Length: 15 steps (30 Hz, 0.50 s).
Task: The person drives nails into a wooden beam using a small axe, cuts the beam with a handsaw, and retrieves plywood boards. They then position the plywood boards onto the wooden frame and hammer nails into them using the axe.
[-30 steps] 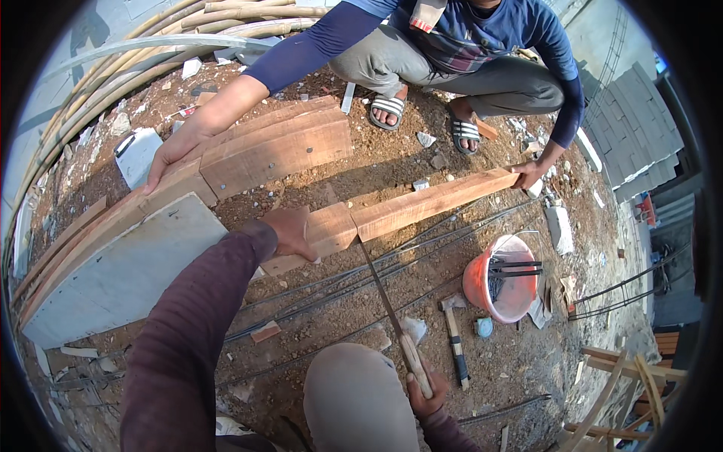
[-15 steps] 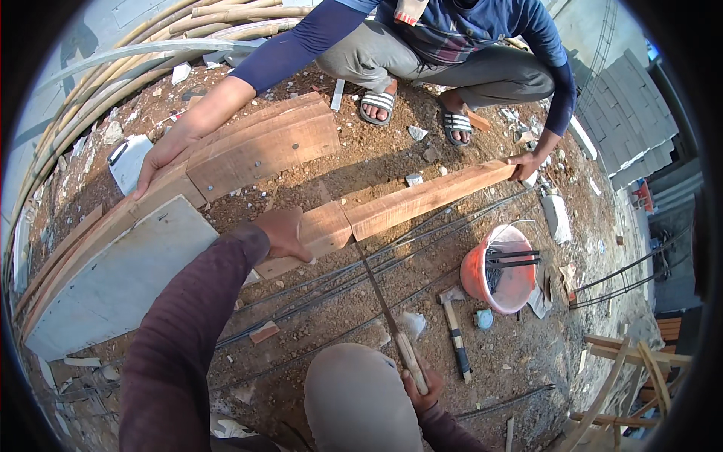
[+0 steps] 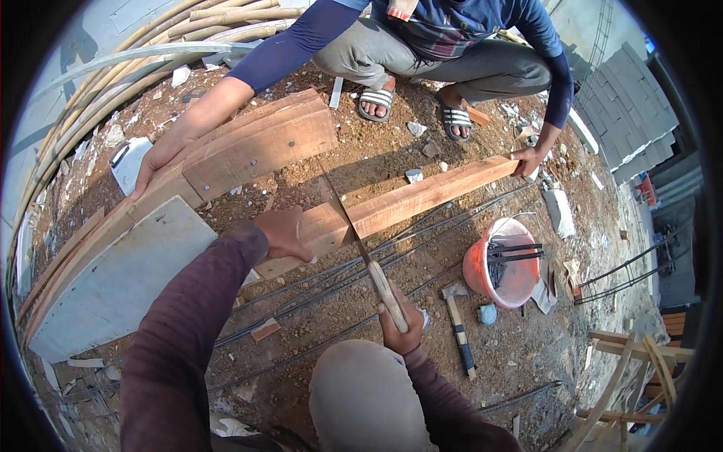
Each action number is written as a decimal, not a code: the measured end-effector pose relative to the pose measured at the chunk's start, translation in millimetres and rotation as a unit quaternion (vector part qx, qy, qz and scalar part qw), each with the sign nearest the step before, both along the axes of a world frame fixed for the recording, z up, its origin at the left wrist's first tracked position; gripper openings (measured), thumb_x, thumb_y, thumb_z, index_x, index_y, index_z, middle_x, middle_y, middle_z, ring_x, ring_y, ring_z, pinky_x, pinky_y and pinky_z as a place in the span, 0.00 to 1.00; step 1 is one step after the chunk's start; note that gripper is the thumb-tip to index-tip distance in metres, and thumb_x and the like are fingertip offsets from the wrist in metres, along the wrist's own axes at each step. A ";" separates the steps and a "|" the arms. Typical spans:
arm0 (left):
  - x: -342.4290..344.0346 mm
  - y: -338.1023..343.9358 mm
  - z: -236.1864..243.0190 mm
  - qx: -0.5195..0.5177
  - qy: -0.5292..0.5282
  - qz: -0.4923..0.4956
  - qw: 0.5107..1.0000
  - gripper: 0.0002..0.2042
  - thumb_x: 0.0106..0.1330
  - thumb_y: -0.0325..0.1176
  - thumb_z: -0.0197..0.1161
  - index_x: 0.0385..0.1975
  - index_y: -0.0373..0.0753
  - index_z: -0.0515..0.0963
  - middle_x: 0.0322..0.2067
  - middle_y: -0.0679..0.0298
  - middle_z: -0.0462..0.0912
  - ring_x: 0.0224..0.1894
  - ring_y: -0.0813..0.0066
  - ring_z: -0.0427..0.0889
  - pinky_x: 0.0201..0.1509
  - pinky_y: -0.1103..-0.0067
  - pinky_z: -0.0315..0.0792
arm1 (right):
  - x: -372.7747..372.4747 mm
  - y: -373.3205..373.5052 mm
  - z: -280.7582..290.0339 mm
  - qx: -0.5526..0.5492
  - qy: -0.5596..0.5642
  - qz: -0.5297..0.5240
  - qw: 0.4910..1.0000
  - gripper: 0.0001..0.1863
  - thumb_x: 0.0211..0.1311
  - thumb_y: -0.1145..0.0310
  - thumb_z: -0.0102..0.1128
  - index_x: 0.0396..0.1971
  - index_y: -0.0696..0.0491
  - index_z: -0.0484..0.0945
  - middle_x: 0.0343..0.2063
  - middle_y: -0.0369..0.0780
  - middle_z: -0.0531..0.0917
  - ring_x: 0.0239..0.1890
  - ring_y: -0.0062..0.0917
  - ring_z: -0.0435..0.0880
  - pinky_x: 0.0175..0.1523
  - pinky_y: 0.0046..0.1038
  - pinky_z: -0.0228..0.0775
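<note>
A handsaw (image 3: 363, 245) sits in a cut across a squared wooden beam (image 3: 437, 190), its blade crossing the beam and its tip showing beyond the far side. My right hand (image 3: 401, 329) is closed round the saw's pale handle (image 3: 385, 294), near my knee. My left hand (image 3: 281, 232) grips the beam's left part (image 3: 322, 228), to the left of the cut, with the thumb along the top. A co-worker's hand (image 3: 529, 160) holds the beam's right end. The co-worker's other hand (image 3: 157, 162) rests on a curved form of stacked boards (image 3: 260, 151).
A pale panel (image 3: 124, 279) joins the curved form at left. Steel rods (image 3: 301, 296) lie beneath the beam. An orange bucket (image 3: 476, 264) with dark tools, a hammer (image 3: 459, 331) and a small blue roll (image 3: 487, 314) stand at right. Bamboo poles (image 3: 151, 60) lie at the back left.
My right hand has pushed the saw forward, away from me, so more blade now shows past the beam's far side. My left hand and the co-worker's hands stay in place.
</note>
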<state>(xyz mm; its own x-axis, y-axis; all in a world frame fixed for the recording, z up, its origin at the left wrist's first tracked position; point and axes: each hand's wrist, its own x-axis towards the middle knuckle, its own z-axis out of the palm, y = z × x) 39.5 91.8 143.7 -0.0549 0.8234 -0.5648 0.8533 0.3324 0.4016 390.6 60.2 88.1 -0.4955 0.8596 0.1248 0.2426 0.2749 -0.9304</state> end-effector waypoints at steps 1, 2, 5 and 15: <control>-0.8 1.5 1.1 -0.004 0.002 0.011 1.000 0.46 0.39 0.59 0.76 0.51 0.27 0.68 0.42 0.43 0.80 0.46 0.48 0.81 0.51 0.65 0.73 | -18.3 14.1 2.4 -0.015 0.019 0.002 1.000 0.22 0.62 0.71 0.65 0.54 0.63 0.76 0.38 0.46 0.86 0.37 0.27 0.86 0.44 0.25 0.74; -2.5 1.0 2.4 -0.010 0.005 0.021 1.000 0.45 0.39 0.58 0.76 0.50 0.27 0.68 0.43 0.43 0.80 0.47 0.49 0.81 0.52 0.64 0.72 | -32.8 22.2 4.1 -0.042 0.019 0.004 0.999 0.21 0.62 0.71 0.65 0.54 0.63 0.76 0.37 0.46 0.86 0.37 0.27 0.85 0.45 0.26 0.74; -5.4 2.0 -0.7 0.033 0.033 -0.003 0.999 0.46 0.39 0.60 0.76 0.50 0.27 0.68 0.42 0.42 0.80 0.47 0.46 0.81 0.52 0.64 0.73 | 8.6 -1.8 8.4 0.045 -0.026 -0.002 0.999 0.21 0.60 0.73 0.63 0.53 0.64 0.77 0.44 0.53 0.84 0.46 0.31 0.87 0.49 0.26 0.76; -3.4 -1.6 -6.1 0.028 0.031 0.001 0.999 0.45 0.38 0.60 0.77 0.48 0.28 0.69 0.37 0.44 0.82 0.42 0.45 0.83 0.50 0.63 0.74 | -48.2 35.6 28.2 -0.013 0.027 0.009 0.999 0.22 0.59 0.74 0.65 0.54 0.63 0.76 0.32 0.50 0.86 0.34 0.33 0.88 0.41 0.28 0.77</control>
<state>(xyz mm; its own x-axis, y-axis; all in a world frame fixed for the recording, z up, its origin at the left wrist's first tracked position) 36.1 90.3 137.6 -0.0898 0.8533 -0.5137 0.8769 0.3123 0.3654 342.5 95.8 116.3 -0.5042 0.8538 0.1296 0.1862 0.2540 -0.9491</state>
